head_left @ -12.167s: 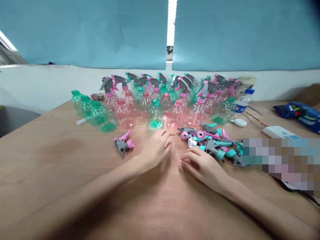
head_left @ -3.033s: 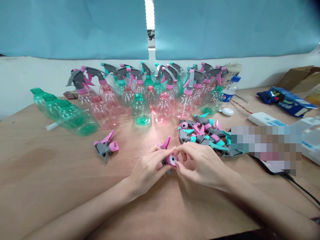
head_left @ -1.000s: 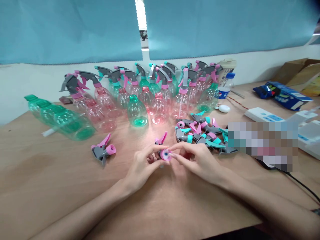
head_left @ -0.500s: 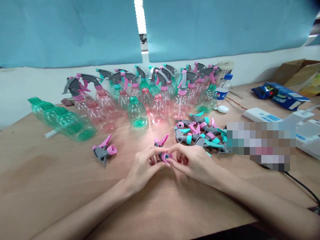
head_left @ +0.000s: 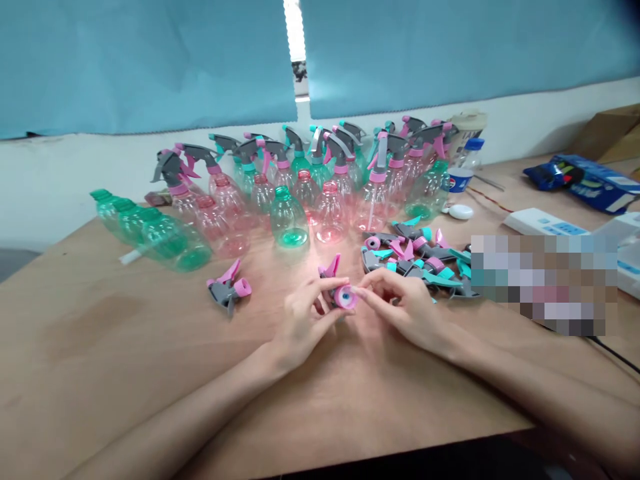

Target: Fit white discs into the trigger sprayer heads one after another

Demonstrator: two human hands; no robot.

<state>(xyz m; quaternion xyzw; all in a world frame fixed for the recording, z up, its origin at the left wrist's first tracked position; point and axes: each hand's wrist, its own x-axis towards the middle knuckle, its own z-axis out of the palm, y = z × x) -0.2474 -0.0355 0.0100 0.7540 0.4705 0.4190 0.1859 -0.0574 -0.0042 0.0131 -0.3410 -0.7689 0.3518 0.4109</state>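
My left hand (head_left: 307,320) pinches a grey and pink trigger spray head (head_left: 345,297) between thumb and fingers. Its pink collar faces me, with a white inside and a dark centre hole. At the collar's right edge are the closed fingertips of my right hand (head_left: 407,307); whether they grip a small part there is hidden. To the left, another pink and grey spray head (head_left: 229,289) lies on the table. A pile of loose pink, teal and grey spray heads (head_left: 420,257) lies just behind my right hand.
Rows of pink and green bottles stand behind, many with spray heads fitted, including a bare green bottle (head_left: 289,220). Several green bottles (head_left: 165,237) lean or lie at the left. A power strip (head_left: 543,223), a blue packet (head_left: 590,183) and a drink bottle (head_left: 463,170) occupy the right.
The view has shifted, so the scene sits farther right and slightly higher. The spray head's collar now faces me more openly, and my right fingers have drawn back to its edge.
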